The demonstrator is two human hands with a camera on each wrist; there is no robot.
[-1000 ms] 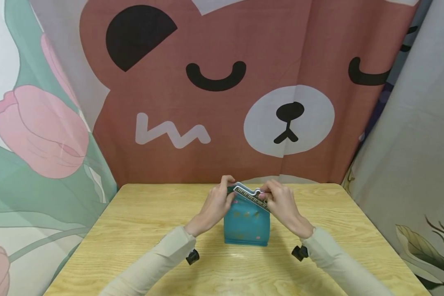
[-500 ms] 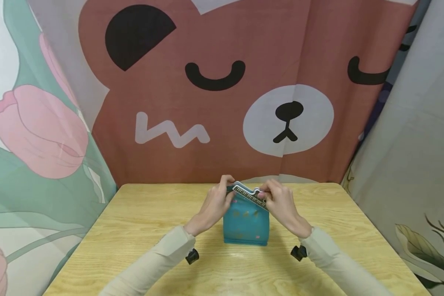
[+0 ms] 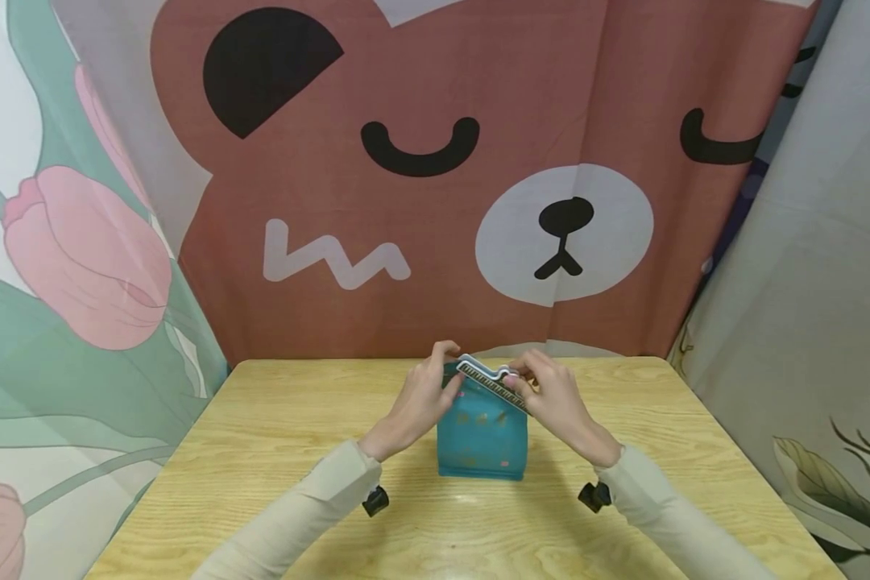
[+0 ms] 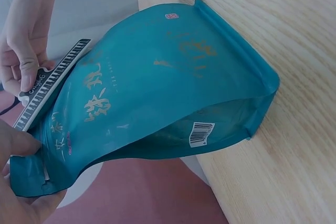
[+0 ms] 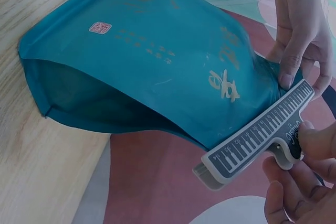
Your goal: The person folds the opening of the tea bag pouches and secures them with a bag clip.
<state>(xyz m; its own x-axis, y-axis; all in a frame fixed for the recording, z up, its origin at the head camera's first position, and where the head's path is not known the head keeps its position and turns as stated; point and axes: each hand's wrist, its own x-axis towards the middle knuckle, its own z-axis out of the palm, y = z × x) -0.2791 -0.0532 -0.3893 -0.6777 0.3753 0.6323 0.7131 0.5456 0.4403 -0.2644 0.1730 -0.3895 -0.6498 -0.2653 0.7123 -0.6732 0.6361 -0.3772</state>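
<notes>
A teal stand-up bag [image 3: 482,439] with gold lettering stands on the table. Its top corner is pinched by my left hand [image 3: 426,396], thumb in front; the right wrist view shows that hand [image 5: 302,30] beside the folded top. Across the bag's top lies a long clip [image 5: 257,132] with a piano-key pattern, slanting down to the right in the head view. My right hand [image 3: 557,399] pinches the clip's handle between thumb and fingers. At the clip's free end its two strips look slightly apart. How much of the bag lies between them is hidden.
The bag's base rests on a light wooden table [image 3: 297,467]. Behind the table hangs a curtain [image 3: 333,201] with a bear's face. Printed curtains also hang at the left and right. Small black cameras sit at both wrists.
My right wrist has shifted slightly to the right, and a little more of the clip's handle shows. The left hand and the bag stay nearly still.
</notes>
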